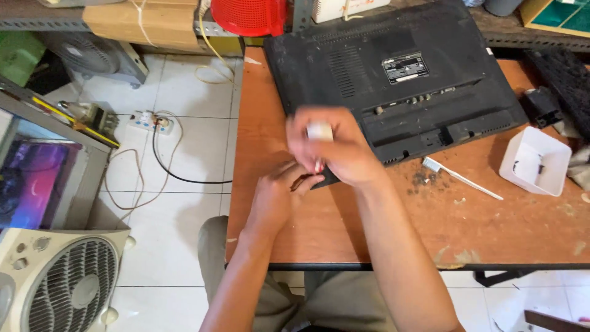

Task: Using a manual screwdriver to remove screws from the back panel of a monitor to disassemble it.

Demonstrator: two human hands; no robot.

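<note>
Workbench point(369, 233) of worn orange-brown board fills the middle of the room, scuffed and dusty, with white floor tiles point(184, 246) to its left. A black flat-screen set point(393, 67) lies face down across the far half of the bench, its back panel grey with dust. Near its lower edge rests a white toothbrush point(461, 178) beside a smear of dark crumbs, and further right sits a small white square tray point(534, 161). On the floor I see a white power strip point(147, 122) with cables trailing from it, and a white box fan point(58, 280) in the near corner. The 2 hands meet at the set's near left corner. The right hand point(335, 147) is curled shut around a small white object point(319, 131), knuckles up, forearm running back toward the bench edge. The left hand point(273, 197) sits just below it, fingers bent and pinched on a small dark reddish piece point(303, 182) that is too blurred to identify, wrist resting on the board.
</note>
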